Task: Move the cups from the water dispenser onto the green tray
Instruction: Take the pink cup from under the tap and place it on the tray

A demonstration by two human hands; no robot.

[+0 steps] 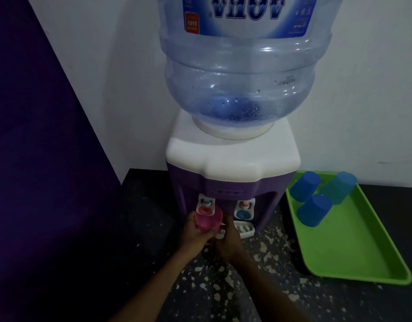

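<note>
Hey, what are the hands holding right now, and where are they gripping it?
Both hands hold one pink plastic cup under the dispenser's left tap: the left hand wraps its side, the right hand meets it near the base.

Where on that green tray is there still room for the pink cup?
The green tray is bare across its near half, below the three blue cups. Its far end, beside the water dispenser, is crowded.

Both forearms bare, no sleeves or jewellery.

Both arms reach forward, left hand (195, 231) and right hand (229, 238) cupped close together.
</note>
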